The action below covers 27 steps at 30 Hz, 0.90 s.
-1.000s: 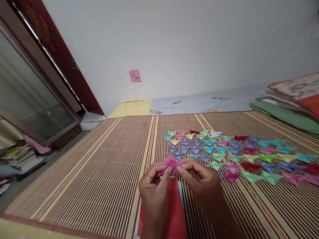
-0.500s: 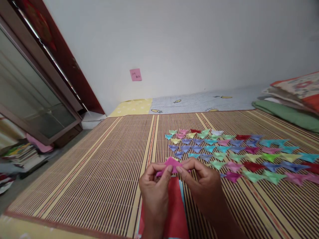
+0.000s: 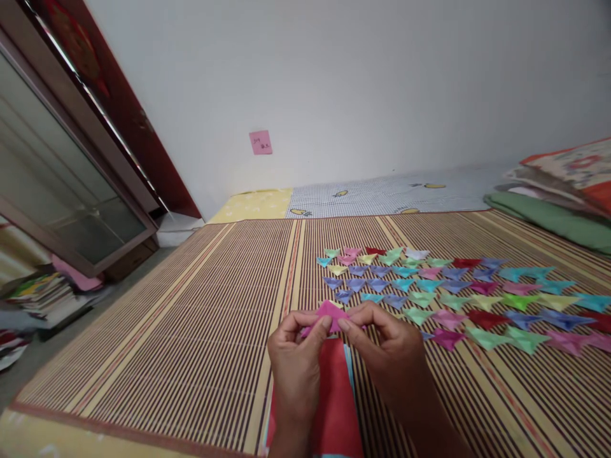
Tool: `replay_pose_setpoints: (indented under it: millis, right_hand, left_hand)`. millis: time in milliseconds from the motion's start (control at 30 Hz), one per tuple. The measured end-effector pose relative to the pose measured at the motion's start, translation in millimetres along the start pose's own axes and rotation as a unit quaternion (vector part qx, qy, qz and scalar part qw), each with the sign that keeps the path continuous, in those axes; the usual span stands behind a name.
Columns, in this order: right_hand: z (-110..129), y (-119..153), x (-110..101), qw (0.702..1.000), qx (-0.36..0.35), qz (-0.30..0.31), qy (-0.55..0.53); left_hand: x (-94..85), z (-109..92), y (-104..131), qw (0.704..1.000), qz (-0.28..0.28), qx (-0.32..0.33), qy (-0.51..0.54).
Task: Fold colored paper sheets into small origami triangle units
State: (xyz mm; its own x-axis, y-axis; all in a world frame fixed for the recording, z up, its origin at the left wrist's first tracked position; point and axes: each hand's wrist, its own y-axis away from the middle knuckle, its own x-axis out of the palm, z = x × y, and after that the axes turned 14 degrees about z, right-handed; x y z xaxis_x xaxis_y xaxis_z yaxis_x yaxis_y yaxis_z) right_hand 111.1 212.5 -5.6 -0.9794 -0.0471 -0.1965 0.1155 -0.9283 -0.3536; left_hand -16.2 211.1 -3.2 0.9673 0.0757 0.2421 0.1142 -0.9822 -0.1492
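Observation:
Both hands pinch one small folded magenta paper (image 3: 333, 310), its peak pointing away from me. My left hand (image 3: 296, 362) grips its left part between thumb and index finger. On the right part, my right hand (image 3: 392, 350) presses with thumb and fingertips. Beneath my hands lies a stack of paper with a red sheet (image 3: 338, 394) on top and light blue edges showing. Several rows of small folded papers in many colours, such as a dark magenta one (image 3: 447, 338), cover the mat to the right. My palms hide part of the held paper.
A striped bamboo mat (image 3: 205, 318) spreads under everything. At the back right are a folded green cloth (image 3: 548, 219) and a patterned pillow (image 3: 580, 166). A pink note (image 3: 260, 142) is on the wall. Books (image 3: 41, 296) are stacked at the far left.

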Motion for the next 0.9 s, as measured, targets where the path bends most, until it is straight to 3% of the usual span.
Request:
replay_pose_setpoints:
  millis: [600, 767, 900]
  right_hand:
    - [-4.0, 1.9, 2.1, 0.999, 0.033, 0.000, -0.005]
    - [-7.0, -1.3, 8.0, 0.992, 0.063, -0.033, -0.105]
    - [-8.8, -2.6, 9.1, 0.985, 0.080, -0.006, -0.155]
  left_hand:
    - [-2.0, -1.3, -0.4, 0.999, 0.012, -0.007, -0.036]
    - [-1.6, 0.6, -0.7, 1.000, -0.017, 0.009, -0.019]
    - [-2.3, 1.2, -0.1, 0.999, -0.026, 0.032, -0.021]
